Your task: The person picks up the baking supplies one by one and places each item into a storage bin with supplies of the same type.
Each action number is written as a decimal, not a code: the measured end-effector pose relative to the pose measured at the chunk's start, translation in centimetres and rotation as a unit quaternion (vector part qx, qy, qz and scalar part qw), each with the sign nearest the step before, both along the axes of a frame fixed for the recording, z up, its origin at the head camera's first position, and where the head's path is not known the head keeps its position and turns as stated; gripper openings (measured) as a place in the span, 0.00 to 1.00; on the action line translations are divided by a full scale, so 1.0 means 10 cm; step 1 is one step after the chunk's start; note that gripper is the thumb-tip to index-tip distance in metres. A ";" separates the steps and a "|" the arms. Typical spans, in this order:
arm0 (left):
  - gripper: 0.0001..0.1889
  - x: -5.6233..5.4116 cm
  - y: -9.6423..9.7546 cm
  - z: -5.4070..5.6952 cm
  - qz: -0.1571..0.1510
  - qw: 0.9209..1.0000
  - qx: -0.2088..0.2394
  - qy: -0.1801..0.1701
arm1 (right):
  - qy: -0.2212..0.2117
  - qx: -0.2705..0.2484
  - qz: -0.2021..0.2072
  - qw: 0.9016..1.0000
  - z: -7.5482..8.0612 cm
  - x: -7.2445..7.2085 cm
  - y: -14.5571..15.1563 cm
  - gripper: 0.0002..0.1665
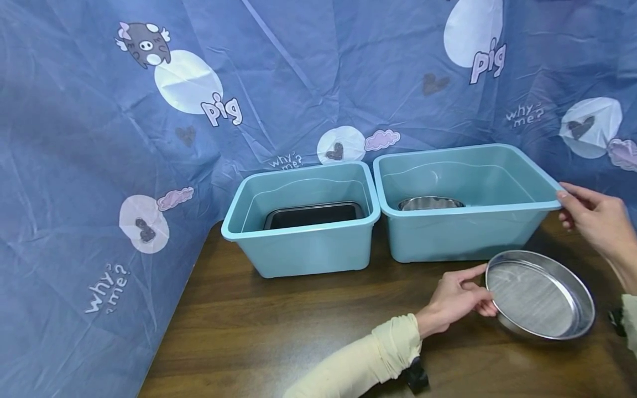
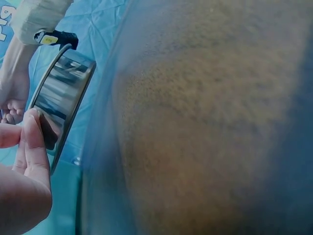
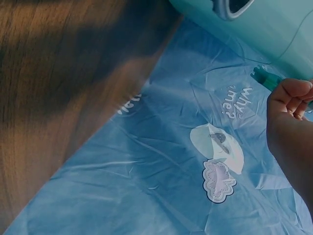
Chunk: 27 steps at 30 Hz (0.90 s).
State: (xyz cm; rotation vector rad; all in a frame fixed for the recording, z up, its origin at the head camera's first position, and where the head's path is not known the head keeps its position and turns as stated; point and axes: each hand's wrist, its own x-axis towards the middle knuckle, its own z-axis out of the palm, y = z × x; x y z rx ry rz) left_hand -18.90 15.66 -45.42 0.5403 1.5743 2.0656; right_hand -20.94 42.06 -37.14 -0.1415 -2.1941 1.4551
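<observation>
In the head view my left hand (image 1: pixel 458 298) pinches the near-left rim of a round metal sieve (image 1: pixel 534 298) with a fine mesh bottom. The sieve is tilted above the table, in front of the right-hand blue bin (image 1: pixel 458 235). Its shiny side wall (image 2: pixel 63 90) shows in the left wrist view beside my left fingers (image 2: pixel 34 142). At the right my right hand (image 1: pixel 597 218) grips the corner of that bin's rim, thumb on top. In the right wrist view the right hand (image 3: pixel 293 115) is partly cut off. A round metal item (image 1: pixel 430 203) lies inside this bin, its lower part hidden.
Left of it stands a second blue bin (image 1: pixel 303 246), holding a dark rectangular pan (image 1: pixel 318 214). The bins' rims are close together. Both stand on a brown wooden table (image 1: pixel 259 320), with a blue printed cloth (image 1: pixel 278 72) behind and at the left.
</observation>
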 end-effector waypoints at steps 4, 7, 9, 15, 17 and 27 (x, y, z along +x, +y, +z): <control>0.30 0.00 -0.01 0.01 0.002 1.000 -0.001 0.003 | 0.002 0.001 0.000 1.000 0.00 0.00 0.00 0.30; 0.30 0.01 -0.01 0.03 0.002 1.000 0.002 0.002 | -0.003 0.003 -0.002 1.000 0.00 -0.01 -0.01 0.30; 0.30 0.01 -0.01 0.03 0.001 1.000 0.006 0.000 | -0.007 0.005 -0.004 1.000 0.00 -0.01 -0.01 0.31; 0.30 0.01 -0.02 0.05 -0.001 1.000 0.007 -0.002 | -0.012 0.005 -0.006 1.000 0.00 -0.02 -0.01 0.31; 0.30 0.01 -0.03 0.06 -0.001 1.000 0.005 -0.002 | -0.013 0.008 -0.008 1.000 0.00 -0.02 -0.01 0.31; 0.30 0.02 -0.07 0.12 -0.001 1.000 -0.003 0.004 | 0.006 -0.014 0.004 1.000 -0.01 0.00 0.01 0.21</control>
